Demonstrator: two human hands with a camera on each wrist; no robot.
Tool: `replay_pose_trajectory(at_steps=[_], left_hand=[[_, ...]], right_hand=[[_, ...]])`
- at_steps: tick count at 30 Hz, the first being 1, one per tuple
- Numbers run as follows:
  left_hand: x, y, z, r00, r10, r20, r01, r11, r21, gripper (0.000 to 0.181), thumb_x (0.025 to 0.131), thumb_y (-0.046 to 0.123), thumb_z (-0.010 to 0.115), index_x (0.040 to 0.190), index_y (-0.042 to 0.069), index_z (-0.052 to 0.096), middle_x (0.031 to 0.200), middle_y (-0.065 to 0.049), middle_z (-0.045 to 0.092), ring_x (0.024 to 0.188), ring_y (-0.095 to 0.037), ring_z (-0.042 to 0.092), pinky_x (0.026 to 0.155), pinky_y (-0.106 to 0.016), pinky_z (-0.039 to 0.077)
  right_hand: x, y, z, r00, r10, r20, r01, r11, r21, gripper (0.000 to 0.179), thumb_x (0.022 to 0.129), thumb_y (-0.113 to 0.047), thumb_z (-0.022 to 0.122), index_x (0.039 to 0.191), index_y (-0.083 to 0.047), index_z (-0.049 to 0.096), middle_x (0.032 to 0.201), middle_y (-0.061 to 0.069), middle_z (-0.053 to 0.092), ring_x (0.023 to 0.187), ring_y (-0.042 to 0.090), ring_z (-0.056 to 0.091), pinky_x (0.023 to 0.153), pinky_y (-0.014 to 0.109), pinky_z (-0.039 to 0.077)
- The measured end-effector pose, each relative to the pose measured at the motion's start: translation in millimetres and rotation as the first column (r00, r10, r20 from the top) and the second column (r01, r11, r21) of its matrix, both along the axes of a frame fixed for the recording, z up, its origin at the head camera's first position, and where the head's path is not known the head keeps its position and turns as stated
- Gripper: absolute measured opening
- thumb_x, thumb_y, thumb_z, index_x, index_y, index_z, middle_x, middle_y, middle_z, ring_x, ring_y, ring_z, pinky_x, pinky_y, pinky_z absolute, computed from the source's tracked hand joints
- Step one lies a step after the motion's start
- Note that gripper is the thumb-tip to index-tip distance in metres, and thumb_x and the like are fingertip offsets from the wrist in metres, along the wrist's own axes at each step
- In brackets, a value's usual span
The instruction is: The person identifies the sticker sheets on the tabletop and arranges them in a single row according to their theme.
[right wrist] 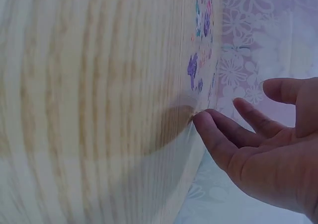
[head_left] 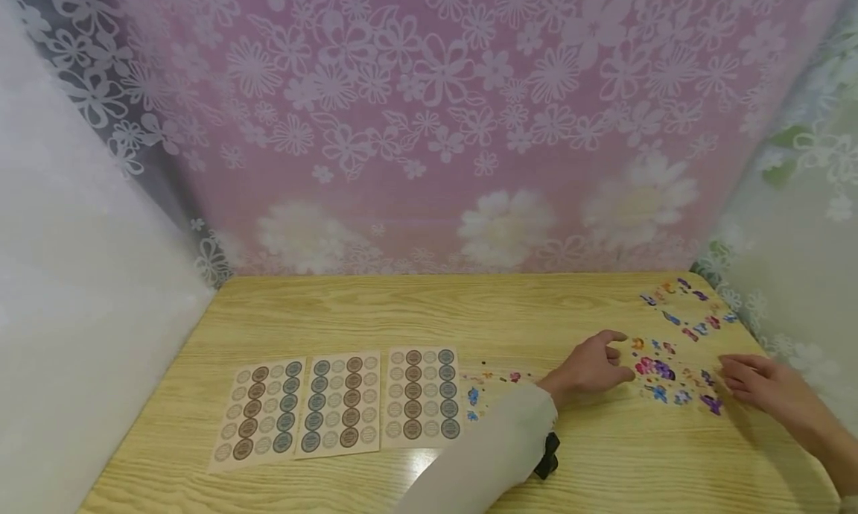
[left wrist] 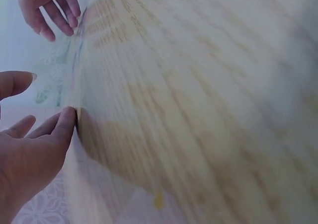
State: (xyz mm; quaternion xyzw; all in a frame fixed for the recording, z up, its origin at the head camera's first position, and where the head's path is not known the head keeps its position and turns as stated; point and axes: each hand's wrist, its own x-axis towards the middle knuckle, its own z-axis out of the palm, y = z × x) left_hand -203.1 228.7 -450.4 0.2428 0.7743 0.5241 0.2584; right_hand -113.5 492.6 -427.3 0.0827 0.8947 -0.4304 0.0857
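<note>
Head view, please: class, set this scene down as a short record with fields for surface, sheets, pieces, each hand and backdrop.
Surface: wood-grain table
Sheets: three sheets of round labels, side by side, left of the colourful pieces
Pieces: small colourful pieces, in groups on the right half
Left hand: just left of one group, thumb spread apart
Right hand: just right of that group
Backdrop: pinkish floral curtain

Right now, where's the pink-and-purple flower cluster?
Head view: the flower cluster lies at the right of the table, between the left hand and right hand, nearer the left.
</note>
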Motion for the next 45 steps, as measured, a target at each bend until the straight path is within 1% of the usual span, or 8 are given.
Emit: replay_pose_trajectory(at_steps=[11, 21, 26, 30, 34, 37, 40, 45], left_hand=[[8.5, 6.3, 8.7, 0.996, 0.056, 0.063, -0.055, 0.998, -0.009, 0.055, 0.085, 0.015, 0.071, 0.134, 0.029, 0.05, 0.118, 0.009, 0.058, 0.104, -0.004, 0.056, 0.081, -0.03, 0.05], [4.9, 1.8, 7.2, 0.987, 0.066, 0.144, -0.074, 0.996, 0.055, 0.055, 0.086, 0.014, 0.071, 0.135, 0.027, 0.049, 0.119, 0.002, 0.061, 0.1, -0.011, 0.06, 0.079, -0.033, 0.051], [2.1, -3.0, 5.1, 0.966, 0.092, 0.24, -0.124, 0.985, 0.123, 0.056, 0.086, 0.015, 0.07, 0.138, 0.021, 0.047, 0.114, -0.002, 0.062, 0.089, -0.016, 0.064, 0.075, -0.035, 0.052], [4.0, 1.7, 3.4, 0.933, 0.105, 0.343, -0.18, 0.964, 0.194, 0.057, 0.086, 0.009, 0.07, 0.138, 0.016, 0.047, 0.102, -0.003, 0.065, 0.083, -0.02, 0.064, 0.073, -0.036, 0.052], [7.2, 8.9, 1.5, 0.873, 0.104, 0.476, -0.262, 0.924, 0.28, 0.058, 0.083, -0.002, 0.069, 0.135, 0.012, 0.047, 0.089, -0.005, 0.065, 0.073, -0.019, 0.06, 0.064, -0.034, 0.048], [7.1, 9.8, 2.0, 0.845, 0.128, 0.519, -0.327, 0.892, 0.312, 0.055, 0.084, -0.004, 0.067, 0.134, 0.011, 0.048, 0.084, -0.005, 0.063, 0.06, -0.013, 0.05, 0.053, -0.028, 0.04], [5.1, 7.4, 5.4, 0.818, 0.169, 0.549, -0.394, 0.86, 0.324, 0.051, 0.085, -0.001, 0.065, 0.133, 0.01, 0.049, 0.079, -0.004, 0.059, 0.052, -0.01, 0.036, 0.048, -0.027, 0.029], [4.8, 2.7, 13.0, 0.836, 0.319, 0.446, -0.439, 0.876, 0.197, 0.045, 0.084, 0.013, 0.068, 0.128, 0.011, 0.056, 0.083, 0.002, 0.059, 0.06, -0.012, 0.048, 0.053, -0.029, 0.038]], right_hand=[[-0.9, -8, -1.8, 0.997, -0.011, 0.072, 0.018, 0.995, -0.095, 0.07, 0.106, -0.037, 0.028, 0.137, 0.025, 0.017, 0.137, 0.044, 0.027, 0.085, -0.015, 0.049, 0.079, 0.029, 0.053], [0.4, -4, -0.7, 0.995, -0.037, 0.094, 0.054, 0.98, -0.189, 0.074, 0.104, -0.041, 0.032, 0.139, 0.023, 0.015, 0.129, 0.029, 0.049, 0.088, -0.008, 0.056, 0.08, 0.032, 0.053], [4.0, -5, 3.2, 0.994, -0.029, 0.108, 0.047, 0.984, -0.17, 0.073, 0.105, -0.039, 0.03, 0.139, 0.024, 0.015, 0.132, 0.038, 0.042, 0.088, -0.009, 0.056, 0.08, 0.032, 0.053], [6.5, -6, 3.6, 0.994, -0.005, 0.112, 0.035, 0.964, -0.265, 0.066, 0.105, -0.037, 0.035, 0.142, 0.016, 0.025, 0.124, 0.022, 0.056, 0.092, -0.006, 0.058, 0.082, 0.032, 0.053], [9.7, -1, 3.8, 0.991, 0.064, 0.12, 0.01, 0.845, -0.534, 0.034, 0.106, -0.027, 0.032, 0.126, -0.016, 0.057, 0.113, -0.007, 0.063, 0.097, 0.003, 0.063, 0.084, 0.034, 0.052], [10.0, 3, 3.4, 0.988, 0.098, 0.117, 0.002, 0.758, -0.652, 0.036, 0.107, -0.021, 0.029, 0.108, -0.033, 0.064, 0.111, -0.011, 0.064, 0.1, 0.008, 0.064, 0.085, 0.035, 0.051], [9.8, 3, 4.0, 0.99, 0.063, 0.129, 0.03, 0.789, -0.614, 0.029, 0.106, -0.024, 0.033, 0.11, -0.03, 0.061, 0.11, -0.012, 0.063, 0.098, 0.007, 0.064, 0.084, 0.034, 0.052], [9.8, -1, 6.4, 0.991, 0.037, 0.129, 0.041, 0.834, -0.55, 0.024, 0.106, -0.025, 0.036, 0.11, -0.029, 0.059, 0.108, -0.012, 0.063, 0.096, 0.006, 0.064, 0.083, 0.032, 0.052]])
